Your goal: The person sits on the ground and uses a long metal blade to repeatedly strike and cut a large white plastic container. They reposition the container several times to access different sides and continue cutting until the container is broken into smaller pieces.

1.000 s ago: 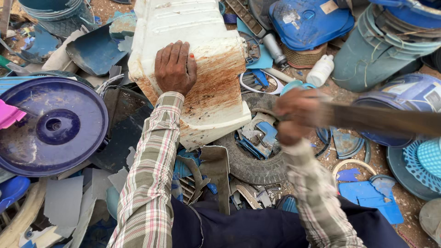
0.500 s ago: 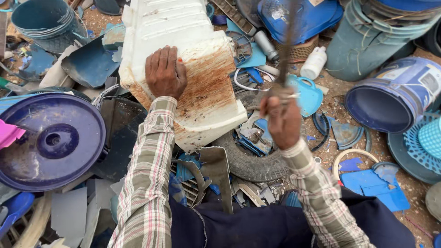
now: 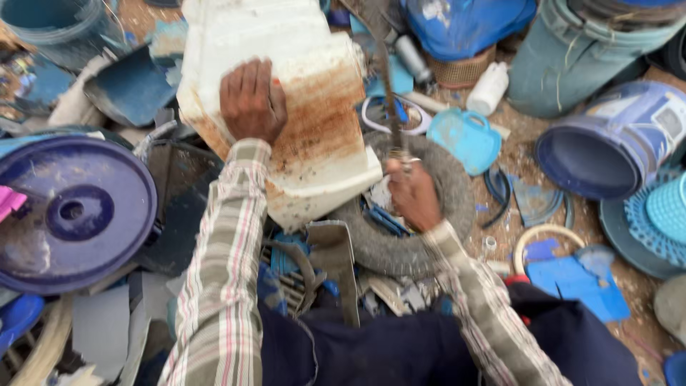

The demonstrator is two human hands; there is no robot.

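My left hand presses down on a large white plastic container stained rust-brown, which lies tilted over the scrap pile. My right hand grips the handle of a long dark blade that points away from me, its edge running along the container's right side. Under my right hand lies an old grey tyre. Both arms wear plaid sleeves.
A round purple lid lies at the left. A blue bucket on its side, a grey-green drum, a light blue cup, a white bottle and blue plastic shards cover the dirt ground.
The blade swung from lying across the right side to upright, then came down beside the container's right edge. My right hand moved left toward the container. The left hand stayed pressed on it.
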